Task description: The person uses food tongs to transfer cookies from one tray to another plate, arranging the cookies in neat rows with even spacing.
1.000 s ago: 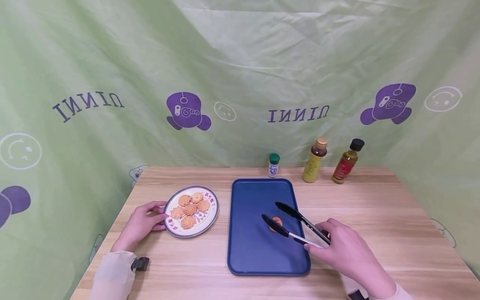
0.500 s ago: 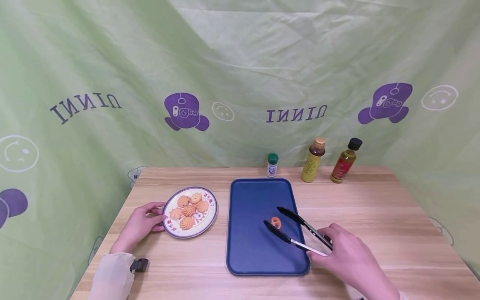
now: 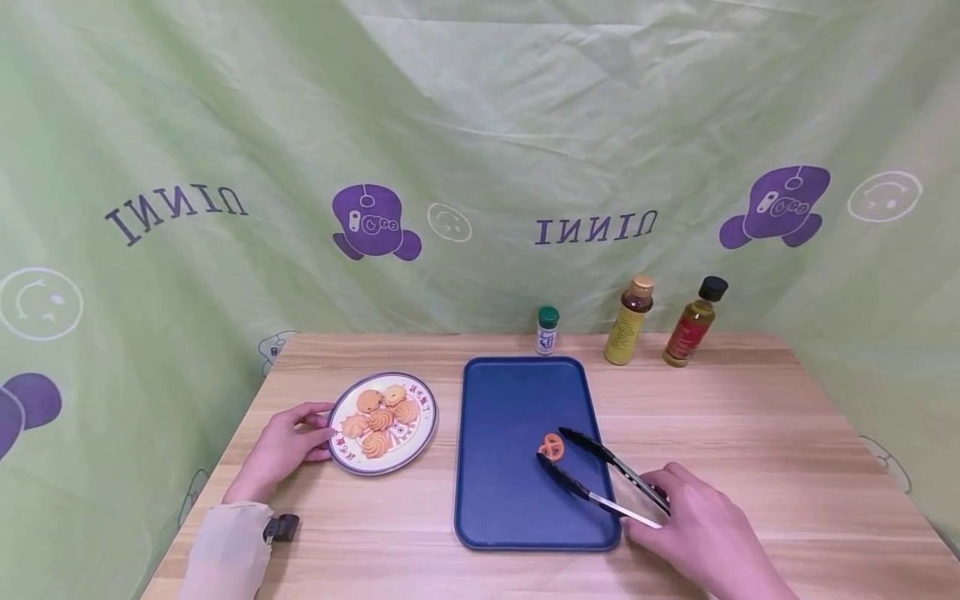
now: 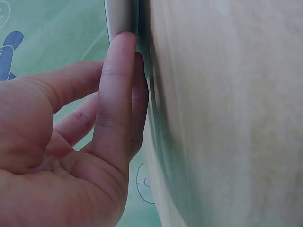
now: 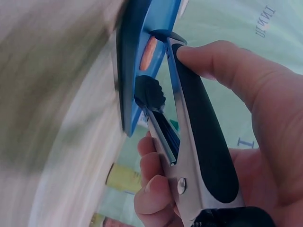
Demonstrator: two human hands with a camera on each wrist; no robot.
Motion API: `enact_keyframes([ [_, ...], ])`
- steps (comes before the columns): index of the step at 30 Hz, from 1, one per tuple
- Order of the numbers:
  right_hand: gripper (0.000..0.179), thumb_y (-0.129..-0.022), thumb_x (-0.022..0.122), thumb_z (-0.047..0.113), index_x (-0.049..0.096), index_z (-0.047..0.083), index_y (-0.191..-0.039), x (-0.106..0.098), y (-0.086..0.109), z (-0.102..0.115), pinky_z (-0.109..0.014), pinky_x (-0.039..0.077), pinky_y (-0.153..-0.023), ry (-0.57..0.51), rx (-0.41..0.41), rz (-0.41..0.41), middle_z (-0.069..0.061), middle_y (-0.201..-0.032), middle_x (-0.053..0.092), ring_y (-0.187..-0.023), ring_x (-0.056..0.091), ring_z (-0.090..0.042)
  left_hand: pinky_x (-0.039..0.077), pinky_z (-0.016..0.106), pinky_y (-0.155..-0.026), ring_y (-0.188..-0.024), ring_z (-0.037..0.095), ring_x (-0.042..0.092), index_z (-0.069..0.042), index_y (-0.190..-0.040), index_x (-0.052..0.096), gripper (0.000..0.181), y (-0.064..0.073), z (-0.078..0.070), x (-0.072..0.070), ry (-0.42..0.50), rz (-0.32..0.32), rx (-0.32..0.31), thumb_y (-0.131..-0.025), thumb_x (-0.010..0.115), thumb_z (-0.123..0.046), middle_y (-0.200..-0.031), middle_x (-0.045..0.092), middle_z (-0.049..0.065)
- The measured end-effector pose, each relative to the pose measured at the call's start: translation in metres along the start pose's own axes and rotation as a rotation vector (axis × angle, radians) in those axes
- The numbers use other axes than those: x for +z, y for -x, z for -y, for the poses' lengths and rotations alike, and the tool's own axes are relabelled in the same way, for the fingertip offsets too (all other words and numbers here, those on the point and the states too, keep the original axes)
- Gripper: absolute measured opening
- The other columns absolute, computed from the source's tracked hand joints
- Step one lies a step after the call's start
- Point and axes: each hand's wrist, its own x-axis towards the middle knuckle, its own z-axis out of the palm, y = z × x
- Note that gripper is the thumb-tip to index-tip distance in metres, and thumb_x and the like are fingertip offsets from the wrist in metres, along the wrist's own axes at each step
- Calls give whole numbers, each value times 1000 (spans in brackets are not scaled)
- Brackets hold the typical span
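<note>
My left hand [image 3: 288, 446] pinches the left rim of a round white plate [image 3: 422, 427] with a dark border. Several cookies [image 3: 381, 419] lie on the plate, most of them piped swirls. In the left wrist view, a fingertip meets the plate's edge [image 4: 122, 19] just above the wood. My right hand [image 3: 705, 529] grips a pair of tongs [image 3: 564, 478] with black tips, thumb on one handle and fingers around the other. Their spread tips reach down at the blue tray [image 3: 510, 400], on either side of an orange-brown pretzel [image 3: 552, 447] lying on it.
Behind the tray stand a green-capped shaker [image 3: 547, 332], a yellow-labelled bottle [image 3: 627, 327] and a red-labelled bottle with a black cap [image 3: 692, 327]. A green printed curtain [image 3: 480, 167] hangs along the back of the wooden table [image 3: 390, 533].
My right hand and the tongs have moved down and slightly right, so the tips now flank the pretzel, which shows fully. My left hand and the plate stay in place.
</note>
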Motion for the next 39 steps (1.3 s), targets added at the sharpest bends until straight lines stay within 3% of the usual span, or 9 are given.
enact_keyframes([
  [6, 69, -78, 98, 53, 79, 4, -123, 5, 2, -2, -29, 40, -64, 3, 7, -9, 0, -94, 61, -79, 52, -16, 73, 29, -75, -86, 15, 74, 7, -160, 53, 57, -1, 0, 0, -2, -2, -4, -106, 72, 1, -127, 61, 23],
  [17, 79, -80, 95, 62, 79, 3, -131, 13, 4, -6, -29, 41, -66, -30, 39, 64, 0, -95, 61, -84, 54, -16, 73, 28, -75, -86, 15, 73, 7, -160, 52, 57, 0, -3, 1, -19, -3, -14, -107, 71, 0, -128, 60, 24],
  [27, 74, -80, 96, 59, 80, 7, -130, 16, 6, -9, -26, 42, -68, -84, 32, 11, 2, -99, 64, -86, 55, -15, 73, 29, -75, -87, 15, 73, 7, -160, 53, 58, 0, -2, 1, -28, -6, -3, -106, 72, 1, -127, 61, 23],
  [39, 62, -80, 99, 49, 82, 10, -124, 12, -3, 0, -24, 40, -66, -110, -51, -101, 4, -99, 68, -82, 54, -13, 73, 29, -75, -86, 15, 73, 7, -160, 53, 57, 0, -1, 1, -12, 1, -4, -106, 71, 0, -128, 61, 23],
])
